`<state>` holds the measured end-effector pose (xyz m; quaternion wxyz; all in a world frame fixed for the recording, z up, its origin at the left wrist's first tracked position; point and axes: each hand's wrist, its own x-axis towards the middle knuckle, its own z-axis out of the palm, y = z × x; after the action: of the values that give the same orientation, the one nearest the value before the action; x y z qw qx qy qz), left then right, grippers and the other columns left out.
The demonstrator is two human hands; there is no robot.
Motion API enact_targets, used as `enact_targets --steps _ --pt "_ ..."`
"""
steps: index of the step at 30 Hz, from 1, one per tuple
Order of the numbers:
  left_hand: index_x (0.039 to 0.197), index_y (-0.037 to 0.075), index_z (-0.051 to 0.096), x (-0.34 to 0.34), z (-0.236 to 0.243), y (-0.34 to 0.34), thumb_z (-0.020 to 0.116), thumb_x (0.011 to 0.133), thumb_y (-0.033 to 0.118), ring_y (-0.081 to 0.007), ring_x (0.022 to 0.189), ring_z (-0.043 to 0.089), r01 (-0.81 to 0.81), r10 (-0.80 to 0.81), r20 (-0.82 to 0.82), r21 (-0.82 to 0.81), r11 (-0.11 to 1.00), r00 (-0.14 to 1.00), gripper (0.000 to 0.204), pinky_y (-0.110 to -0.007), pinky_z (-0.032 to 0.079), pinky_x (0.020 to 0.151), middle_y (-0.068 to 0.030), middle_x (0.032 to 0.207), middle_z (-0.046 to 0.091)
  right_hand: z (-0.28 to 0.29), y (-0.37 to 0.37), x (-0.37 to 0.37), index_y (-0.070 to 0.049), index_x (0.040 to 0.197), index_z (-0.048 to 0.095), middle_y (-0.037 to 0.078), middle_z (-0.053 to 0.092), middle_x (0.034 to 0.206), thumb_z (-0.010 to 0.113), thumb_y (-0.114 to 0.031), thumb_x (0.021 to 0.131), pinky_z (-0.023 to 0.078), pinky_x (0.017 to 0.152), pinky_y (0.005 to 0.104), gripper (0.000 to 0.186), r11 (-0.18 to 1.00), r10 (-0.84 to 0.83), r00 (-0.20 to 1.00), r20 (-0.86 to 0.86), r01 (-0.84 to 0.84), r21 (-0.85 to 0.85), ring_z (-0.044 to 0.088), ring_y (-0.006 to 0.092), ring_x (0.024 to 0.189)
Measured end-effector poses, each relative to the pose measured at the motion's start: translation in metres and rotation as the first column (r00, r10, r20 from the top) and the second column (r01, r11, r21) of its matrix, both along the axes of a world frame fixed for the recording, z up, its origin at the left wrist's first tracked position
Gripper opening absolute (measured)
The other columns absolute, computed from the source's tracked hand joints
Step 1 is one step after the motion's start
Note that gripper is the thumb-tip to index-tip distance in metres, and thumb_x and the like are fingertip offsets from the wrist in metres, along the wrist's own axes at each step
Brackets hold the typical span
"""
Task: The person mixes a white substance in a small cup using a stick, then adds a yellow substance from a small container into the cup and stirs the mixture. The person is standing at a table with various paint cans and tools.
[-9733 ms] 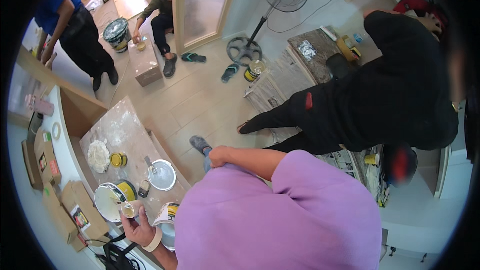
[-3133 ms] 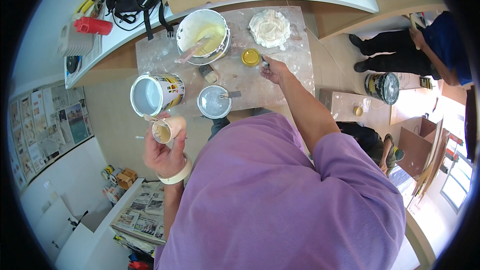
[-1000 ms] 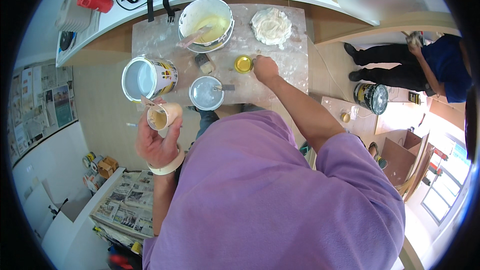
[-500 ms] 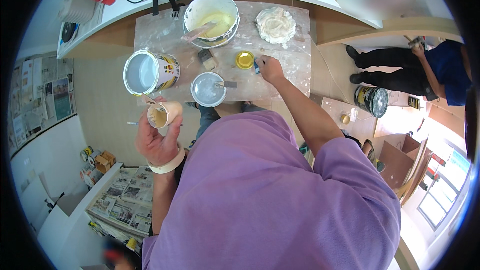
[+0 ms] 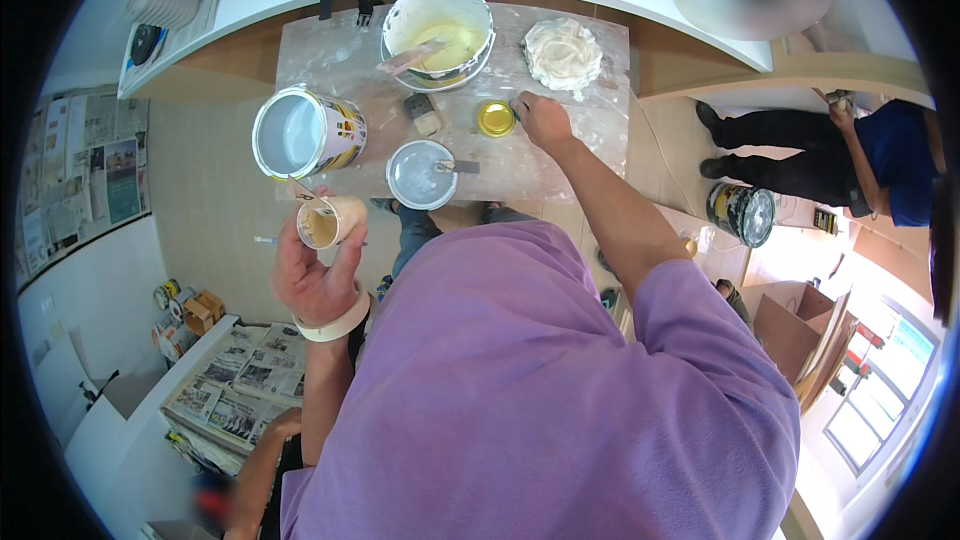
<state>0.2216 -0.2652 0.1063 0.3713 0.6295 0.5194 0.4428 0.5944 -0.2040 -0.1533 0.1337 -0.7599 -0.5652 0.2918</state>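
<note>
My left hand is closed around a small pale cup with beige stuff inside, held in front of the table's left end. A thin stick rises from the cup. Around my left wrist sits a cream ring like a tape roll. On the table my right hand has its fingers drawn together beside a small round gold-yellow tin. Something small and dark shows at those fingertips, but I cannot make it out. Left of the tin lies a dark block-like tool with a pale end.
The stained worktable bears a pail with pale yellow contents, a large open pail, a tub with a flat blade across its rim and crumpled cream plastic. Another person stands right; a person's arm shows lower left.
My right hand has shifted up slightly along the tin's right side; a blue thing once visible under its fingers is now mostly hidden. At lower left, another person's arm has come into view.
</note>
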Motion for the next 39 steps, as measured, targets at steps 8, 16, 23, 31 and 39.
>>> enact_targets --steps 8,16,23,31,39 --pt "0.139 -0.007 0.061 -0.004 -0.004 -0.003 0.085 0.087 -0.003 -0.0248 0.12 0.069 -0.025 0.028 0.069 -0.033 0.999 0.997 0.058 -0.036 0.06 0.096 -0.0213 0.138 0.069 -0.036 0.017 0.015 -0.002 0.101 0.077 0.021 0.075 0.092 0.066 -0.047 0.103 0.057 0.077 0.0495 0.047 0.894 -0.356 0.822 -0.444 0.162 -0.417 0.069 0.0362 0.075" --pt "0.14 -0.006 0.062 -0.003 -0.006 0.001 0.084 0.087 -0.005 -0.0247 0.12 0.069 -0.052 0.053 0.071 -0.016 0.998 0.996 0.057 -0.036 0.06 0.097 -0.0198 0.137 0.069 -0.013 0.003 0.001 -0.001 0.105 0.076 0.025 0.076 0.095 0.071 -0.043 0.1 0.056 0.083 0.0519 0.043 0.999 -0.02 0.988 -0.152 0.025 0.029 0.073 0.044 0.089" --pt "0.138 -0.006 0.063 0.001 -0.003 0.005 0.083 0.088 -0.006 -0.0238 0.12 0.069 -0.033 0.032 0.065 0.009 0.999 0.997 0.055 -0.036 0.059 0.099 -0.0189 0.136 0.07 0.002 0.004 0.007 -0.002 0.103 0.076 0.023 0.076 0.091 0.071 -0.041 0.099 0.056 0.085 0.051 0.039 0.991 -0.132 0.98 -0.147 0.127 -0.04 0.074 0.0424 0.092" --pt "0.14 -0.006 0.062 -0.003 -0.004 0.005 0.084 0.088 -0.005 -0.0239 0.119 0.069 -0.031 0.03 0.018 0.026 0.999 0.999 0.056 -0.036 0.059 0.099 -0.019 0.136 0.07 -0.044 -0.059 0.031 -0.008 0.11 0.078 0.019 0.077 0.105 0.075 -0.034 0.097 0.057 0.088 0.0477 0.029 0.976 -0.218 0.974 0.069 0.218 0.001 0.073 0.0375 0.102" --pt "0.141 -0.006 0.061 0.004 -0.007 0.008 0.084 0.088 -0.004 -0.0227 0.116 0.069 0.025 -0.026 0.068 0.015 1.0 0.997 0.058 -0.033 0.061 0.092 -0.0186 0.137 0.069 0.008 -0.015 -0.035 -0.011 0.112 0.079 0.015 0.073 0.11 0.072 -0.028 0.096 0.057 0.096 0.0498 0.025 0.974 -0.071 0.997 0.018 0.066 0.218 0.067 0.0383 0.112"
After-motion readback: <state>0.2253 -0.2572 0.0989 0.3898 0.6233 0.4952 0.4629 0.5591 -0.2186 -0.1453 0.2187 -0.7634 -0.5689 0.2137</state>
